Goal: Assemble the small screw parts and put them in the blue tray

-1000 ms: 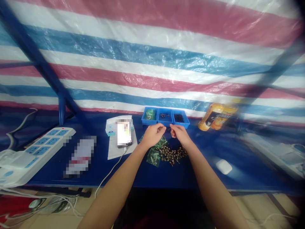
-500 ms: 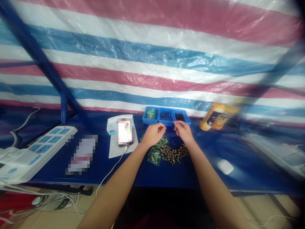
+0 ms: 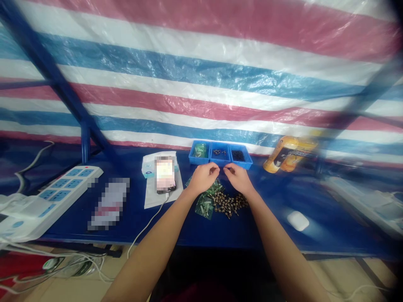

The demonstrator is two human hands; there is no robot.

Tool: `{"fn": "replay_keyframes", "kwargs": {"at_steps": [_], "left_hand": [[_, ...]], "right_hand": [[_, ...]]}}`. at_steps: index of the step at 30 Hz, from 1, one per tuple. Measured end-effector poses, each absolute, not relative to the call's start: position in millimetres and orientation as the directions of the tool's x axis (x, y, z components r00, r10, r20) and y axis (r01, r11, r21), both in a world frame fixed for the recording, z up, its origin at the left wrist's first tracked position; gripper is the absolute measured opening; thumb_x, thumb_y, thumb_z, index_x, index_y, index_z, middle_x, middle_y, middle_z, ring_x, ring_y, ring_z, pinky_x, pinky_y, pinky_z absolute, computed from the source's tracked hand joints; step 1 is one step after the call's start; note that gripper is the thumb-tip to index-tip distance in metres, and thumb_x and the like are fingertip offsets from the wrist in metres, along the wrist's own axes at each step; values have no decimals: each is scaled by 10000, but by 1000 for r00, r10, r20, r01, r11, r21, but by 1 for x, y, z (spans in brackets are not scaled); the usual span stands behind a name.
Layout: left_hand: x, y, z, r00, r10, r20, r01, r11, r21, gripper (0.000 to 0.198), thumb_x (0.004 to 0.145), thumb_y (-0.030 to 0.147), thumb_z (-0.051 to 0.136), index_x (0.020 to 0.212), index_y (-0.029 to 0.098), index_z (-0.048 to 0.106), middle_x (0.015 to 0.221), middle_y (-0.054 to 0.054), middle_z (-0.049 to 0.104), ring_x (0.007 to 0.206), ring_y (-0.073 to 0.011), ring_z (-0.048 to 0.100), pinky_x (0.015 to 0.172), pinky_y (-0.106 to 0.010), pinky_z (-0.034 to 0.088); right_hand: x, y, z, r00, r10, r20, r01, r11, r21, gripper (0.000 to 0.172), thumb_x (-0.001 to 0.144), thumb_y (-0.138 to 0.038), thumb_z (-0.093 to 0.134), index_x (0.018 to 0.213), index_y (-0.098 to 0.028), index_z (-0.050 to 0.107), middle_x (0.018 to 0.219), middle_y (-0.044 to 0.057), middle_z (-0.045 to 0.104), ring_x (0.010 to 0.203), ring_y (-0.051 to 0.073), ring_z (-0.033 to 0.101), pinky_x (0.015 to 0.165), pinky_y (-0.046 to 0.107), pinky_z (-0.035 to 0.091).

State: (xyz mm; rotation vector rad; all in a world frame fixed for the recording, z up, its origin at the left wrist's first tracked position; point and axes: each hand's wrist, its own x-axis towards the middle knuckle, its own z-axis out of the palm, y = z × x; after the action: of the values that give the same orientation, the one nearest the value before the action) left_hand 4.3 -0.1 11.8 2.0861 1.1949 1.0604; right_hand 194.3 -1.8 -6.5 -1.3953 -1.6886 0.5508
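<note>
My left hand (image 3: 204,176) is closed in a pinch in front of the blue bins, and what it holds is too small to name. Facing it a short gap away, my right hand (image 3: 236,176) has its fingertips pressed together too; anything in them is hidden. Just beyond stand three joined blue bins: the left bin (image 3: 199,159) has a green packet, the middle bin (image 3: 219,158) a few small metal pieces, the right bin (image 3: 248,162) small black pieces. Below my hands lie a pile of small brass-coloured metal parts (image 3: 227,205) and green packets (image 3: 204,208) of light-coloured pieces.
A lit phone (image 3: 165,176) on a cable leans on a small box (image 3: 147,167) to the left. Farther left are a blurred-out flat item (image 3: 108,204) and a white power strip (image 3: 59,197). Orange-yellow bottles (image 3: 285,154) and a white rounded case (image 3: 297,221) are at right.
My right hand has moved left and slightly down from beside the right bin, toward my left hand. My left hand has stayed nearly still.
</note>
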Motion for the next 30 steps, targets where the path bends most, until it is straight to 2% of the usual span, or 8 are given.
{"fn": "replay_keyframes", "kwargs": {"at_steps": [10, 16, 19, 21, 25, 27, 30], "left_hand": [[4, 2, 9, 320, 874, 366, 489, -483, 726, 201, 910, 321, 528, 921, 238, 711, 880, -9, 741, 804, -197, 670, 761, -289, 488], [4, 1, 10, 309, 876, 371, 482, -481, 733, 206, 922, 327, 519, 899, 229, 698, 822, 0, 730, 769, -187, 667, 746, -285, 477], [3, 1, 10, 291, 882, 371, 483, -470, 739, 200, 921, 319, 522, 884, 223, 694, 826, 5, 731, 769, -182, 669, 748, -281, 474], [3, 0, 12, 294, 882, 369, 487, -470, 736, 206, 924, 320, 518, 884, 222, 694, 842, 6, 735, 780, -181, 671, 754, -279, 473], [3, -1, 15, 307, 882, 358, 494, -469, 732, 218, 932, 325, 507, 895, 222, 695, 869, 4, 739, 803, -181, 672, 755, -278, 473], [3, -1, 16, 312, 878, 362, 494, -475, 728, 218, 934, 330, 506, 894, 223, 693, 866, 6, 737, 798, -182, 669, 750, -283, 469], [4, -1, 16, 314, 872, 375, 485, -487, 726, 228, 938, 341, 502, 901, 226, 695, 856, 6, 733, 798, -185, 668, 745, -288, 469]], "right_hand": [[190, -7, -4, -85, 943, 323, 607, 305, -734, 178, 878, -381, 575, 868, -268, 711, 648, -12, 642, 599, 183, 551, 618, 305, 387], [197, -2, 8, 39, 923, 382, 495, 314, -810, 269, 874, -469, 588, 896, -235, 718, 659, 0, 628, 586, 170, 521, 608, 304, 414], [210, -4, 22, 149, 914, 377, 420, 287, -861, 332, 863, -509, 601, 949, -209, 713, 694, 15, 639, 617, 175, 548, 622, 308, 443], [221, -12, 29, 128, 925, 357, 445, 268, -854, 356, 877, -518, 585, 979, -205, 722, 757, 30, 672, 678, 187, 587, 663, 317, 466], [242, -45, 31, -96, 944, 316, 649, 300, -699, 327, 931, -461, 531, 1054, -246, 744, 1032, 45, 726, 901, 216, 639, 872, 369, 482], [247, -63, 28, -235, 942, 240, 754, 332, -567, 316, 955, -406, 501, 1108, -265, 739, 1100, 52, 714, 974, 226, 623, 930, 391, 459], [245, -80, 24, -283, 951, 122, 896, 308, -319, 312, 960, -366, 493, 1145, -290, 732, 1166, 60, 698, 1084, 283, 566, 936, 454, 424]]}}
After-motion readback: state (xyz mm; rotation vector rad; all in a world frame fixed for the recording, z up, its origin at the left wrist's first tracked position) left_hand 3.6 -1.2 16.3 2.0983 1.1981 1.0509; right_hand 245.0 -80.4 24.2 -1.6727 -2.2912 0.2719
